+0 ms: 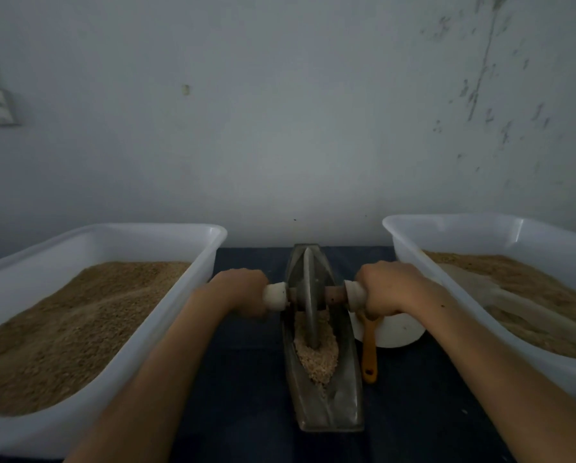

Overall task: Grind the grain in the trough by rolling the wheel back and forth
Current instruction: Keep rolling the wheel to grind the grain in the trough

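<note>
A person's left hand [243, 290] and right hand [391, 289] each grasp a pale handle end of the axle running crosswise through an upright metal wheel [310, 295]. The wheel stands edge-on in a narrow, boat-shaped trough [325, 406] whose long axis runs from the person toward the wall, at the middle of a dark table [246, 412]. Crushed grain [316, 359] lies heaped around the wheel's near base. No writing or labels can be read. White tubs of brown grain flank the trough: the left tub [166, 332] and right tub [410, 242]. An orange-handled tool [369, 355] lies just right of the trough, against a white bowl [400, 332].
</note>
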